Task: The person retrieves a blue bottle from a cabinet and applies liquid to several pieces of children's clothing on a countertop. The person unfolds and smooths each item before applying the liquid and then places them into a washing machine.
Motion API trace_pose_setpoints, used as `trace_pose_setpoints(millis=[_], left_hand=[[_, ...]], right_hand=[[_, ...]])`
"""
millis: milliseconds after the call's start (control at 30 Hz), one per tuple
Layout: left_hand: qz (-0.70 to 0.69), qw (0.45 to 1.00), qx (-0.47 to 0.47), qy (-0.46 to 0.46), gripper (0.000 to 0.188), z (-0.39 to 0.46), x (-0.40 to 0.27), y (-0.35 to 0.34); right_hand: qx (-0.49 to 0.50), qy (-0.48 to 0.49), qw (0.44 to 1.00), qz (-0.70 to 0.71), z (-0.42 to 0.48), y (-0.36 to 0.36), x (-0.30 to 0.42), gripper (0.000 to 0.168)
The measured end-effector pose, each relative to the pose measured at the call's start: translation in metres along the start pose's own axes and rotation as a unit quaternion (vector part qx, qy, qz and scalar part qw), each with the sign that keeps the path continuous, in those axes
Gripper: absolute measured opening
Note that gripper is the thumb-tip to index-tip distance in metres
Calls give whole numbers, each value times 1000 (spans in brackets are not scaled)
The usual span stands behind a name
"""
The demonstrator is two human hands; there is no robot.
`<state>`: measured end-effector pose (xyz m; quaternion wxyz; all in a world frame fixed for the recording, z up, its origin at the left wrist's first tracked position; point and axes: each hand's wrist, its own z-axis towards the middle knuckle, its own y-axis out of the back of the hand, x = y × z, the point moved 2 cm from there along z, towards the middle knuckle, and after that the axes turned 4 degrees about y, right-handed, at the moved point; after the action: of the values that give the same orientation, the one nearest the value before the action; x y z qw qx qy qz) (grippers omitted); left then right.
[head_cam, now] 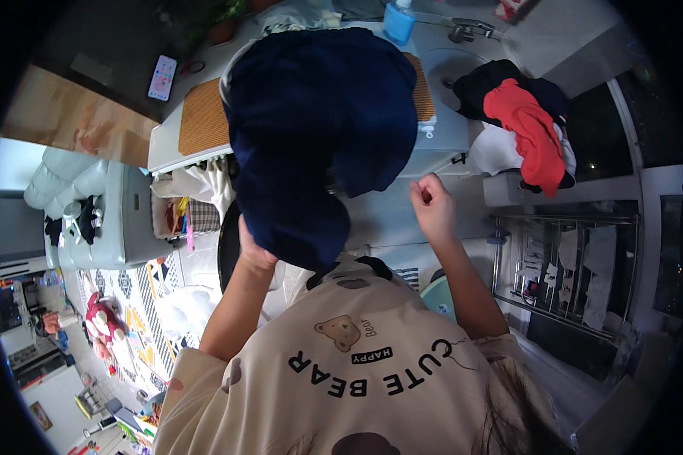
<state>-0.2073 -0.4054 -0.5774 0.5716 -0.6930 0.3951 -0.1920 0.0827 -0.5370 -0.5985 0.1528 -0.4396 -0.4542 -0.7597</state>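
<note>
Navy blue shorts or trousers (319, 114) lie over a brown woven mat (205, 119) on a light worktop, with the legs hanging over its front edge. My left hand (256, 250) is at the lower left leg; the cloth covers most of its fingers, and the thumb side shows at the edge. My right hand (434, 205) is raised right of the garment, its fingers curled with no cloth seen in them, apart from the navy fabric. At the right, red clothing (532, 131) lies on dark and white clothes beside a sink basin (438, 74).
A phone (162, 78) and a blue bottle (398, 24) stand or lie at the back of the worktop. A faucet (471, 28) rises behind the basin. A metal drying rack (566, 273) is at the right, a checked basket (203, 216) below the worktop at the left.
</note>
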Motion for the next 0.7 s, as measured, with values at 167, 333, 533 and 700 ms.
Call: trace_pose_setpoints(millis=[167,333,533,700], left_hand=[[25,999,-5,-24,51,0,-17,2],[-4,999,33,-26,52,-3,-31,2],[-19,999,13,-47,50,-2,-43,-16],[0,998,15,-69,45,11,-51,-49]], right_hand=[[-30,1,919,-392,-7,29,-69,22],[175,-232,953,-90,8,-5,-147,57],[67,-155,985,-39,36,-76,-149,52],[193,-194,962,-21,57,-97,-183,46]])
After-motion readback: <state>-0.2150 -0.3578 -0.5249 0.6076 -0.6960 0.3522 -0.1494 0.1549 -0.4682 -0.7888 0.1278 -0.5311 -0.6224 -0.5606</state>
